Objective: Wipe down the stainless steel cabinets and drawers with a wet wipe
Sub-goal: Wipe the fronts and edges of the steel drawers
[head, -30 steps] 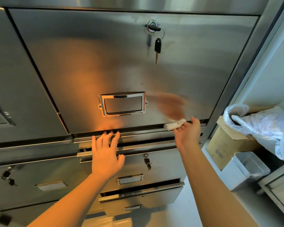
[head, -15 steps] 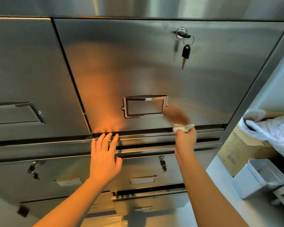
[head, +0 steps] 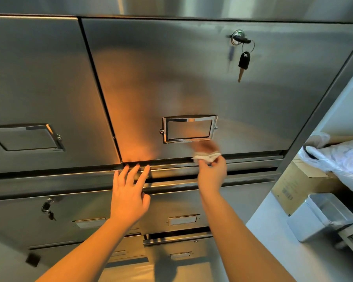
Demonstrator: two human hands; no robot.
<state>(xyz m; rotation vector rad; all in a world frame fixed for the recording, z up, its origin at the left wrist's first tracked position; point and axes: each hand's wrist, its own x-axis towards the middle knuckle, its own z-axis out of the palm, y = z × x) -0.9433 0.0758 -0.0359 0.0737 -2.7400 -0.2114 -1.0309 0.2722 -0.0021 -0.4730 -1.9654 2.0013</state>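
A large stainless steel drawer front (head: 192,82) fills the upper middle, with a chrome label holder (head: 189,128) and a key (head: 243,62) hanging from its lock. My right hand (head: 211,175) pinches a crumpled white wet wipe (head: 205,156) against the drawer's bottom edge, just below the label holder. My left hand (head: 129,195) lies flat with straight fingers on the steel rail (head: 69,181) under that drawer. Smaller drawers (head: 181,218) sit below, one slightly pulled out.
A second steel panel (head: 35,88) with a recessed handle is at the left. At the right stand a cardboard box (head: 300,186) with a white plastic bag (head: 338,157) and a small metal bin (head: 322,216) on the pale floor.
My right hand has slid the wipe leftward along the drawer's bottom edge, toward the label holder. The view has shifted left. My left hand has stayed on the rail.
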